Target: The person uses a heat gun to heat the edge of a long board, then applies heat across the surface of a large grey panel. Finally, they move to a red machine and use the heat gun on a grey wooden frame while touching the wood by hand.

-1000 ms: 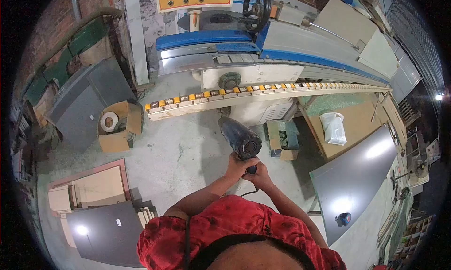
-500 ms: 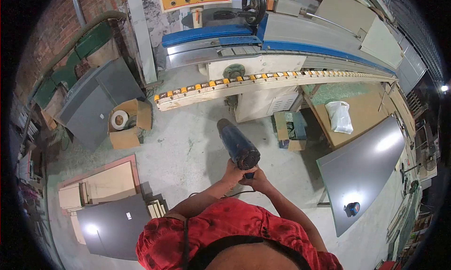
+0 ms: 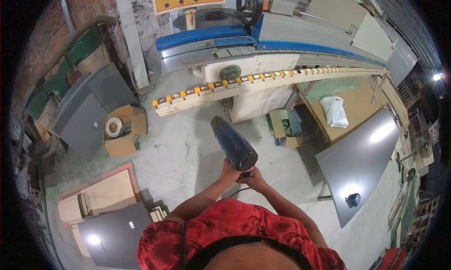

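Observation:
A dark blue heat gun (image 3: 235, 145) with a grey metal nozzle is held out before my chest, nozzle pointing away and slightly left. My left hand (image 3: 228, 174) is closed around it below the rear end of the body. From the other side, my right hand (image 3: 254, 179) closes on the same grip area, close against the left. The gun's body hides much of the fingers. A dark cord (image 3: 240, 191) runs from beneath my hands toward my body.
Ahead stands a machine with a yellow roller rail (image 3: 225, 84). An open cardboard box (image 3: 121, 147) with tape rolls lies left; a smaller box (image 3: 294, 142) sits right of centre. Panels (image 3: 110, 237) lie lower left. A grey panel (image 3: 354, 164) at right carries a small blue-black device (image 3: 353, 200).
My view has turned slightly, so the surroundings shift a little. The heat gun has moved slightly left in view, and both hands keep their hold on it.

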A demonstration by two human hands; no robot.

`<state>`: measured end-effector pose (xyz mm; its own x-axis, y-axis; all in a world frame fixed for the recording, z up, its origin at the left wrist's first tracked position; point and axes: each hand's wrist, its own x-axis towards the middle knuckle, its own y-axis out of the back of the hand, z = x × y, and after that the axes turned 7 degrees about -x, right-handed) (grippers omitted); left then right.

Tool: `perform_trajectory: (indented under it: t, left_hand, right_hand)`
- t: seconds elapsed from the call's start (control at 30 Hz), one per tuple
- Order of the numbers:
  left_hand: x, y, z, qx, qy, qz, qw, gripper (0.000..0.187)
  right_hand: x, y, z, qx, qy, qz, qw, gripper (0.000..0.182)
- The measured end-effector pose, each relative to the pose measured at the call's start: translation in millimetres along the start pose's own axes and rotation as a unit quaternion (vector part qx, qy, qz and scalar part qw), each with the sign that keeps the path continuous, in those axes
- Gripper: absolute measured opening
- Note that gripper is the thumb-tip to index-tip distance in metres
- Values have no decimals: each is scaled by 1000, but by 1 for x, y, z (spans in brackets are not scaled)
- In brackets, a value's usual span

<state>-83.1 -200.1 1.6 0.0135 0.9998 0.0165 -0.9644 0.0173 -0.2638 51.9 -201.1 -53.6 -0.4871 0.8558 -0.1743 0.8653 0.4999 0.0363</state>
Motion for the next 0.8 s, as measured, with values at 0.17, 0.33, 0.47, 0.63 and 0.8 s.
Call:
perform_trajectory:
  t: [0.17, 0.33, 0.47, 0.63, 0.8]
  left_hand:
    - [21, 37, 4, 3, 5, -13, 1000, 48]
    - [41, 74, 18, 11, -17, -23, 1000, 46]
    - [53, 93, 24, -8, -49, -9, 999, 43]
    - [63, 116, 26, 60, -85, -79, 991, 32]
    - [69, 130, 8, -98, 45, -55, 993, 36]
  right_hand:
    - [25, -25, -27, 86, 30, 1, 996, 64]
    - [63, -48, -30, -84, 77, 73, 991, 34]
    - [87, -61, -28, -103, 80, 66, 989, 48]
    - [99, -79, -41, -79, 47, 72, 993, 49]
    - [113, -89, -30, -179, 120, 130, 968, 86]
